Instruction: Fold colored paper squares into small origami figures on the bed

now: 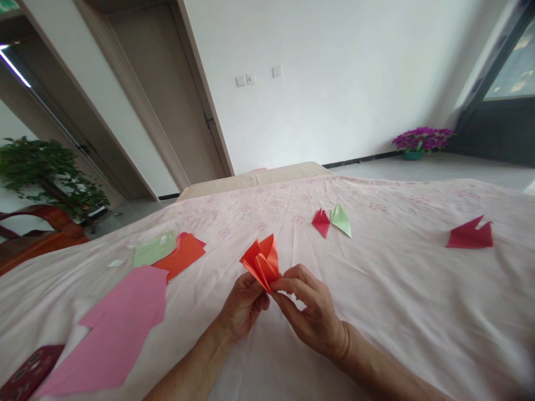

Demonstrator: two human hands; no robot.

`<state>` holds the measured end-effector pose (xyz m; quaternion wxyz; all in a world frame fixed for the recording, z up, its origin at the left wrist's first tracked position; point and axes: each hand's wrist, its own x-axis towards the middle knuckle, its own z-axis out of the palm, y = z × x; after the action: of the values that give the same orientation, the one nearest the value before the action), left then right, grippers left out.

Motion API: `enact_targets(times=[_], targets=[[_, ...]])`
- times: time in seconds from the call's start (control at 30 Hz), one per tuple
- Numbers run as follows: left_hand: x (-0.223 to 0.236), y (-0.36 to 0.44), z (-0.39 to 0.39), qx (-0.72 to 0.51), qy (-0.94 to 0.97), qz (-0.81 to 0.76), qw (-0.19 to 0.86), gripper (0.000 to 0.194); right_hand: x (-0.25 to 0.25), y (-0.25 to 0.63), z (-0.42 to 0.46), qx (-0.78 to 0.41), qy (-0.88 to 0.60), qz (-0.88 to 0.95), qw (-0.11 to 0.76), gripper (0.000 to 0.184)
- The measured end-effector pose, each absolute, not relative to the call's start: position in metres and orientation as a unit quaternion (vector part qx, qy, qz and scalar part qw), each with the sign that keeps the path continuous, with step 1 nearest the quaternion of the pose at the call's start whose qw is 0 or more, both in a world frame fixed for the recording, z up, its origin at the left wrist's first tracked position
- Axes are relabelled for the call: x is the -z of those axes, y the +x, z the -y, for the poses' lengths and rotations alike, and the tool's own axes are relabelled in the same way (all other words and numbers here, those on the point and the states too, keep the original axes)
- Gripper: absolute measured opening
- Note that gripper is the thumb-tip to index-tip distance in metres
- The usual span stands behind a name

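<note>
An orange folded paper (262, 260), its pleated points fanned upward, is held between both hands over the cloth. My left hand (246, 303) grips its lower left side, with fingers curled behind and under it. At the lower right edge, my right hand (311, 309) pinches the paper between thumb and index finger. Beyond the hands lie a red folded paper (321, 222) and a light green folded paper (341, 220), side by side. Another red folded paper (471, 234) rests far to the right.
Pink paper sheets (121, 328) lie at the left, near orange sheets (184, 256) and a green sheet in clear wrapping (155, 249). A dark red phone-like object (31, 372) is at the lower left corner. A flower-patterned cloth (388, 278) covers the surface.
</note>
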<state>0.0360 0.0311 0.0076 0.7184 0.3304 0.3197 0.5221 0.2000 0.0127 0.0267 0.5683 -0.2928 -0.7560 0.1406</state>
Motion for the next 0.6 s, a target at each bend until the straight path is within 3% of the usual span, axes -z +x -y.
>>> enact_targets(times=[0.33, 0.6], targets=[[-0.0103, 0.0385, -0.0312, -0.521, 0.311, -0.369, 0.703, 0.029, -0.03, 0.2014, -0.0138, -0.133, -0.326, 0.761, 0.545, 0.021], [-0.0112, 0.0388, -0.0304, -0.524, 0.316, -0.396, 0.685, 0.038, -0.0265, 0.2057, -0.0137, 0.014, -0.328, 0.807, 0.491, 0.027]])
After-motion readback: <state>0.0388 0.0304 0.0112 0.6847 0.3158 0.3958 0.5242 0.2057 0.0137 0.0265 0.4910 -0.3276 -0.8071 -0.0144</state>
